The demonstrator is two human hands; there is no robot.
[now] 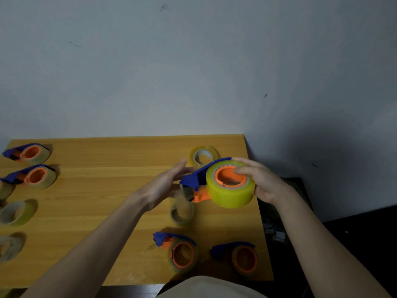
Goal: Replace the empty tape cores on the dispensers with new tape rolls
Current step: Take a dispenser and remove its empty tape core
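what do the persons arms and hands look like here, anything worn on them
Both forearms are bare up to the frame's bottom edge: no sleeves, gloves, watch, rings or bands visible on the left hand or the right hand. The only clothing in view is pale beige fabric at the bottom centre.

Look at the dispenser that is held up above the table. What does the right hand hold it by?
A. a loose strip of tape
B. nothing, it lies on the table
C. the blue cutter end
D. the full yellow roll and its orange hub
D: the right hand grips the yellow roll, with a finger in the orange hub.
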